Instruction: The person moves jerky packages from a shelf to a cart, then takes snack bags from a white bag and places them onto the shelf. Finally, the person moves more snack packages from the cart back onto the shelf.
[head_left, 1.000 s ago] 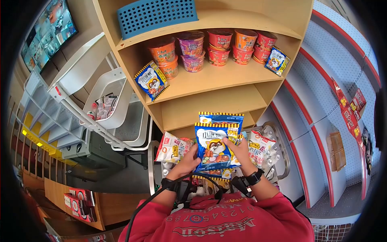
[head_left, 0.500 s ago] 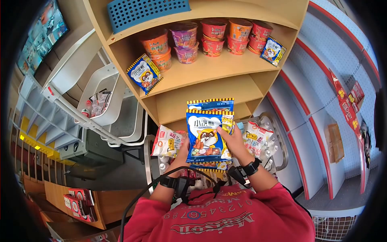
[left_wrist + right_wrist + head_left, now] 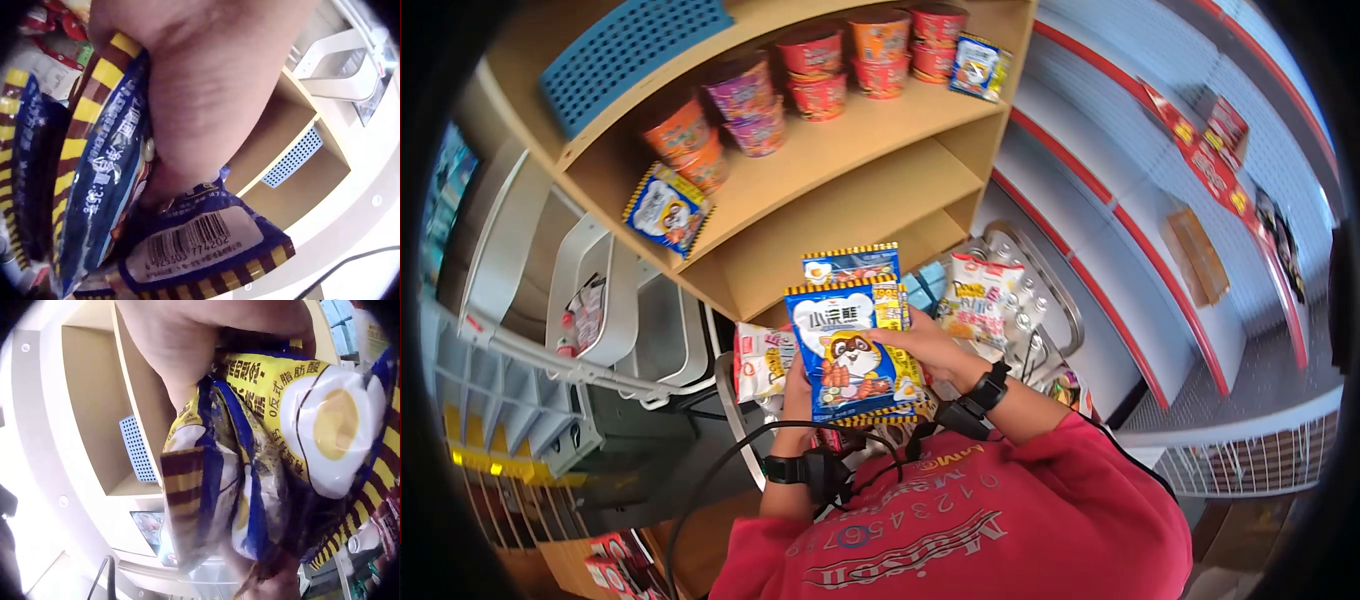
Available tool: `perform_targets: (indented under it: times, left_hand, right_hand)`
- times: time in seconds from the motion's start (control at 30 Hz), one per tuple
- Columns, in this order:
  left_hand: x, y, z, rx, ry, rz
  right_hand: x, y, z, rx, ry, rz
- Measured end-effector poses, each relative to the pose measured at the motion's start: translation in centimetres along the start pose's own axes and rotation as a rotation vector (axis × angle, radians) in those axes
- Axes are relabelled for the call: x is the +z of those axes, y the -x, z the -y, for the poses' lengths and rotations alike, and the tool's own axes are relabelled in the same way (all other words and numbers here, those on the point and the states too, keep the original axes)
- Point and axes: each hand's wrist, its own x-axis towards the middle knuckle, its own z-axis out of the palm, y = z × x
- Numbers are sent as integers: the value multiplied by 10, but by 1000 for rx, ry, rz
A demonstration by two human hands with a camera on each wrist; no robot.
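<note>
Both hands hold a stack of blue noodle packets [image 3: 846,350] with striped edges in front of the chest. The left hand [image 3: 797,392] grips the lower left side; the right hand [image 3: 930,350] grips the right side, its thumb across the front. In the left wrist view the left hand [image 3: 206,87] curls round several packets, a barcode flap [image 3: 194,244] below it. The right wrist view has the right hand [image 3: 212,337] gripping bunched packets [image 3: 325,425]. Similar packets lean on the shelf at its left [image 3: 668,210] and right [image 3: 979,67] ends.
Stacked noodle tubs [image 3: 818,72] stand along the wooden shelf [image 3: 840,140], below a blue basket [image 3: 630,55]. A metal cart [image 3: 1072,325] with white snack bags [image 3: 982,295] and bottles is behind the hands. White trolley [image 3: 590,290] at left, red-edged shelving [image 3: 1100,190] at right.
The head view has turned, so the shelf sits further left and more tilted. Both hands still hold the packets, which appear further left in the view.
</note>
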Motion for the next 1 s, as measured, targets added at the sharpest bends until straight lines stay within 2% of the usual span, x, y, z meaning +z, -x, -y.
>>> perform_targets:
  times: [0.03,0.07,0.13,0.23,0.3,0.37,0.4,0.47,0.57,0.67,1.0]
  left_hand:
    - [-8,-3,4,-68,81,30]
    - [-20,-6,12,30,-142,48]
    - [-41,-11,18,-35,-117,179]
    - [-61,-30,35,-80,192,434]
    - [-51,-29,34,-3,6,405]
    - [-9,-6,13,-75,-207,34]
    - [-21,-16,24,-4,-27,182]
    - [-21,-12,25,10,202,324]
    - [-13,3,15,73,-289,294]
    - [0,10,3,-29,-188,233]
    - [-10,21,-4,86,-144,214]
  right_hand:
    - [0,4,1,7,9,-10]
    - [-4,5,-3,-7,9,-3]
    - [-14,3,-18,-7,23,-10]
    - [-2,20,3,-44,64,-74]
    - [-6,19,-4,-88,6,-132]
    - [-7,19,-5,-167,-26,-162]
    - [-10,19,-5,-227,55,-182]
    - [-14,17,-8,-346,217,-224]
    - [-10,18,-9,-403,259,-243]
    - [-3,18,-8,-410,231,-208]
    - [3,12,-5,-365,310,-86]
